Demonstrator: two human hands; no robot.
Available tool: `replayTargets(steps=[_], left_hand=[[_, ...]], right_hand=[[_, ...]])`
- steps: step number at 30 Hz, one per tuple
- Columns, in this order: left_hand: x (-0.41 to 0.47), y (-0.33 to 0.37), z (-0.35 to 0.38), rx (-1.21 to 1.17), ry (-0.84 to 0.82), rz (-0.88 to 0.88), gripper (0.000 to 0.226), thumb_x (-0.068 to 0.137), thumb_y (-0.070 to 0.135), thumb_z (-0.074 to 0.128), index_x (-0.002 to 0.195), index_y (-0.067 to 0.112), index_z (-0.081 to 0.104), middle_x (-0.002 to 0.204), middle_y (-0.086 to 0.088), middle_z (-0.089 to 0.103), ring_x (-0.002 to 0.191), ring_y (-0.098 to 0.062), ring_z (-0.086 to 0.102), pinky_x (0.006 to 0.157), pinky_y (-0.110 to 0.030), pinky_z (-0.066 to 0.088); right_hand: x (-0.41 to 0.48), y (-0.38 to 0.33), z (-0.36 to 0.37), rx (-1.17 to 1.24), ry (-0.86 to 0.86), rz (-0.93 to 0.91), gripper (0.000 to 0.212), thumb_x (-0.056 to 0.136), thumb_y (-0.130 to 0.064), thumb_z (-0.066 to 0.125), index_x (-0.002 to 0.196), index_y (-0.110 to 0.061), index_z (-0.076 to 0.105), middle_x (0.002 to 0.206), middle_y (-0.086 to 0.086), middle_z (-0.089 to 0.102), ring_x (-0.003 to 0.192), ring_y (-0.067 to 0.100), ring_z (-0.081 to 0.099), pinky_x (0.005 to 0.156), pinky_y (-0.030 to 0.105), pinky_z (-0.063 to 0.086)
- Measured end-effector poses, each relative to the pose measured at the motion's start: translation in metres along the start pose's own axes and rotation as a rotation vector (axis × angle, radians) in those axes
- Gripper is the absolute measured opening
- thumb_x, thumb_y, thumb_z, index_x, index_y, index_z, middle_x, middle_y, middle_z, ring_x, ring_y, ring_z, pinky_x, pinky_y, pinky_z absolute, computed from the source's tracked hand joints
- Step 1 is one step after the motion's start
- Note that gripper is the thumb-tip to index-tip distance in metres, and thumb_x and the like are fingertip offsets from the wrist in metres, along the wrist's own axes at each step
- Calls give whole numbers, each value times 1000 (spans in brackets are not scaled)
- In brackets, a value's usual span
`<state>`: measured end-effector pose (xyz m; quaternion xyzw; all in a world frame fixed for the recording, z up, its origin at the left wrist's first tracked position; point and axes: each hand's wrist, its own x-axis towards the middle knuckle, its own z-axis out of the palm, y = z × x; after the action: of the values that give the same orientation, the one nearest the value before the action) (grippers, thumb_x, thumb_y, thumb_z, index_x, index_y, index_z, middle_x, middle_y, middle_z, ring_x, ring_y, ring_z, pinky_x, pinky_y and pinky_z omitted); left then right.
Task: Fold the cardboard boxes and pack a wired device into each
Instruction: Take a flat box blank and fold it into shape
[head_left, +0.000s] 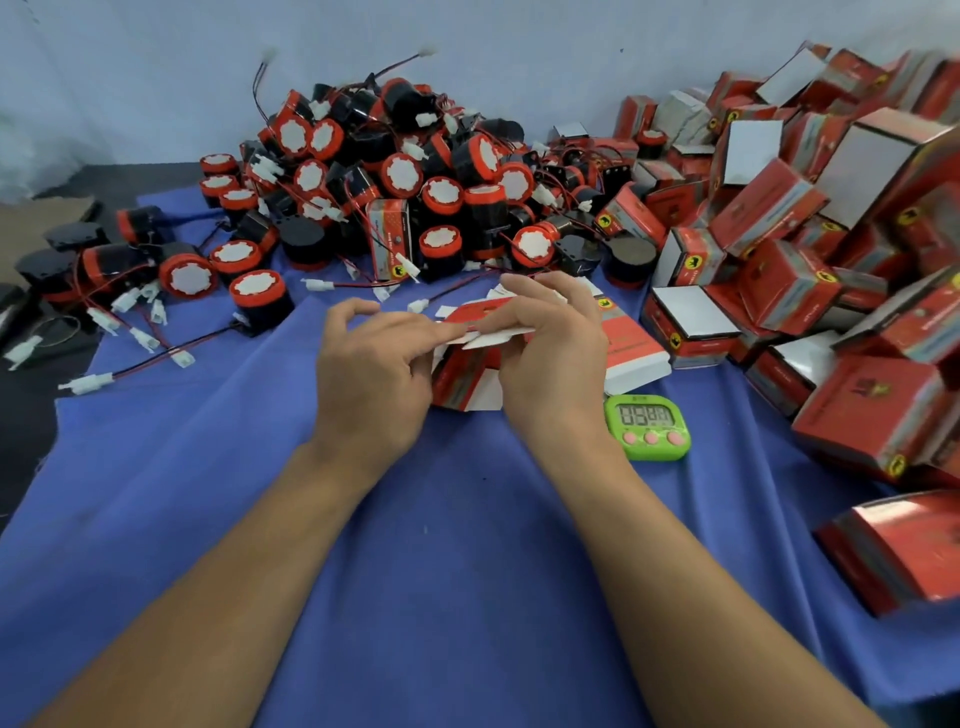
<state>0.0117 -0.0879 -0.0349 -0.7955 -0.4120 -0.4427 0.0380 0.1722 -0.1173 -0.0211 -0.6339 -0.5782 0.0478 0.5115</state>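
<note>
A small red and white cardboard box (462, 376) is held between both hands above the blue cloth (441, 545), its white flaps sticking out at the top. My left hand (371, 366) grips its left side, forefinger stretched over a flap. My right hand (550, 343) curls round its right side, fingers over the top flaps. Behind lies a big heap of black and red wired devices (395, 187) with white connectors. A stack of flat unfolded boxes (631, 348) lies just right of my right hand.
A green digital timer (649, 426) sits on the cloth by my right wrist. A tall pile of folded red boxes (810, 249) fills the right side. Loose devices and wires (130, 291) spread over the left. One red box (904, 551) lies at the near right.
</note>
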Motion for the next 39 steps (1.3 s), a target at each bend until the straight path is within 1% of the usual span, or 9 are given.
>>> replayTargets(steps=[4,7,10,14,20,24,29,34,39], left_hand=[[-3,2,-3,-144,-30,-167,25,97,8,69,116,19,80,109,0,80,100,-23,72,92,-30,51],[-4,-3,-4,-197,-45,-216,28,96,5,71,120,18,79,113,-1,79,100,-20,74,90,-28,56],[-2,-5,-5,-170,-65,-206,38,94,-6,68,122,18,78,113,-3,79,101,-13,67,85,-2,45],[-2,-5,-6,-138,-103,-193,32,98,6,65,120,24,79,110,2,80,89,-14,72,78,-18,53],[3,-15,-6,-355,-238,-376,26,100,16,69,119,30,79,115,13,77,105,1,69,87,-16,54],[4,-14,-3,-386,-86,-456,20,99,18,70,112,28,82,103,17,79,88,4,68,76,-12,51],[3,-12,-4,-290,57,-474,20,96,27,68,106,39,80,83,33,72,63,-6,63,52,-16,43],[11,-11,-7,-463,178,-596,24,95,14,73,110,31,79,93,26,74,90,3,72,78,-16,57],[13,-9,-11,-629,237,-632,34,92,13,72,106,44,74,65,19,71,62,1,65,62,-13,52]], right_hand=[[3,0,-3,37,-104,78,44,76,18,61,81,-22,80,127,0,68,116,1,52,90,-3,31],[6,1,-4,79,-136,154,47,80,12,63,75,-34,74,110,-6,73,104,11,64,94,21,49],[8,3,-4,105,-143,209,49,77,14,61,72,-33,75,93,-13,73,99,13,66,94,35,53],[12,3,-8,145,-128,217,51,73,18,58,66,-30,74,89,-20,70,99,10,67,102,37,50],[18,6,-17,161,-110,145,53,71,17,65,59,-34,67,96,-17,74,100,-2,66,85,12,49],[16,4,-16,48,-151,-10,44,72,11,71,66,-33,68,108,-9,74,108,-14,56,89,6,41],[12,-3,-13,-177,-86,-266,27,78,2,72,84,-21,84,128,-2,71,133,23,49,106,24,37],[2,-15,-8,-153,-266,-317,23,79,2,76,79,-19,85,143,5,61,148,29,36,112,32,37],[-2,-25,-6,8,-343,-215,20,85,-4,77,83,-23,84,153,-3,51,150,15,33,107,6,26]])
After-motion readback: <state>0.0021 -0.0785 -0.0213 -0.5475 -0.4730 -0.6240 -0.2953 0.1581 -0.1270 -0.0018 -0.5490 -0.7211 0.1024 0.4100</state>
